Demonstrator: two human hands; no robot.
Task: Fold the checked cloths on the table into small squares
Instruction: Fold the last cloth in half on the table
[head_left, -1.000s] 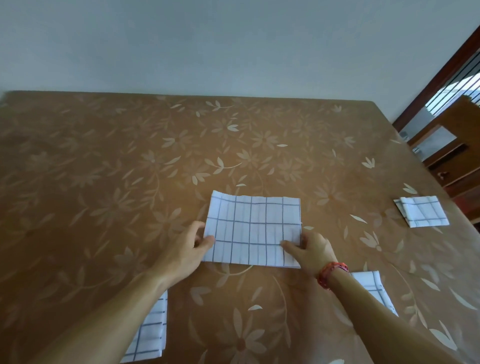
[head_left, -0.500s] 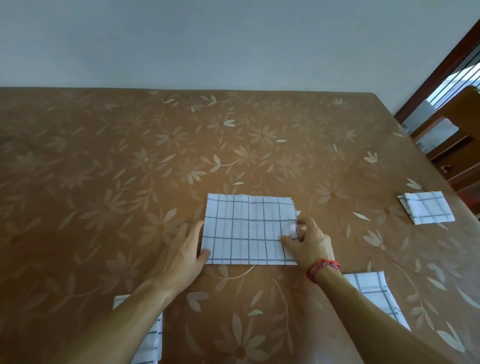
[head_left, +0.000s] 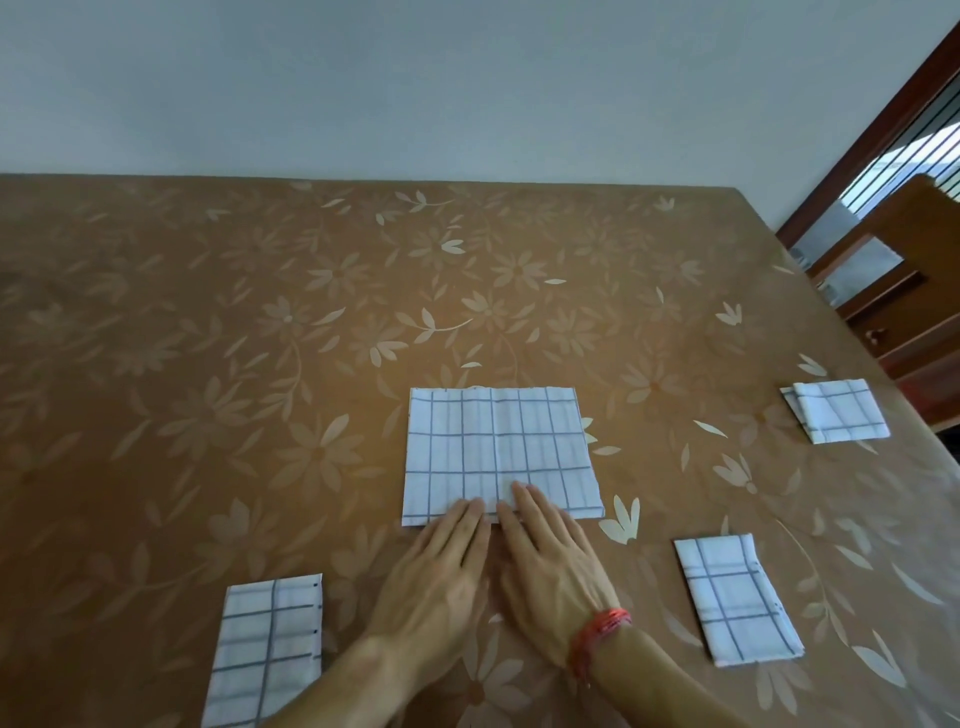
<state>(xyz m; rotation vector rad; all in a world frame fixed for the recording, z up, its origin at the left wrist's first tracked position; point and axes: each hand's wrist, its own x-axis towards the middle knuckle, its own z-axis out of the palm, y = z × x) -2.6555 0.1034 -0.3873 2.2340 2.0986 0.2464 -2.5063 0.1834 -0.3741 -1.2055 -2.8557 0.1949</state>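
Left hand (head_left: 435, 582) and right hand (head_left: 550, 571) side by side, fingers straight and flat, fingertips pressing the near edge of the checked cloth (head_left: 498, 457) lying folded mid-counter (head_left: 260, 338), three smaller folded cloths around, near left (head_left: 265, 649), near right (head_left: 735, 597), far right (head_left: 836, 410).

Middle cloth (head_left: 498, 457): near edge partly hidden under the fingertips of the left hand (head_left: 436, 582) and right hand (head_left: 550, 566), both slightly blurred. Near-left cloth (head_left: 265, 649) on the table (head_left: 208, 364): lower end cut off by the picture's bottom edge. Wooden furniture (head_left: 909, 291) past the table's right edge: cropped, indistinct.
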